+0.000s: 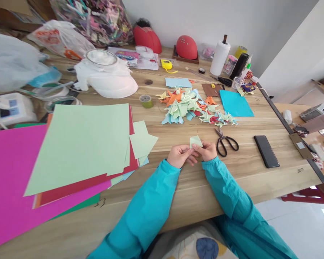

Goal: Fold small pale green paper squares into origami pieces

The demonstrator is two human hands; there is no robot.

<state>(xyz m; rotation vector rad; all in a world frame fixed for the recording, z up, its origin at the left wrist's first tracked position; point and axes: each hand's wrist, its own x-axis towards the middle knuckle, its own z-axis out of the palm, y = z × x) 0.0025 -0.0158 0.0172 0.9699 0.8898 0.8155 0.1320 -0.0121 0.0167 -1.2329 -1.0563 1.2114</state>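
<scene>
A small piece of pale green paper [196, 140], seemingly folded, is held up between my two hands over the table. My left hand [180, 155] pinches its lower left side, thumb towards the paper. On the other side, my right hand [207, 151] grips the lower right edge with thumb and fingers. Just right of my right hand lies a pair of scissors [225, 140] with black handles. Beyond my hands spreads a heap of folded paper pieces [180, 108] in green, orange, blue and red. Loose pale green squares [143, 144] lie to the left.
Large coloured sheets [83, 140] are stacked at the left. A black phone [266, 151] rests at the right. Blue paper [236, 103], a small tub [146, 101], a yellow tape measure [166, 64] and a white roll [220, 58] stand or lie farther back.
</scene>
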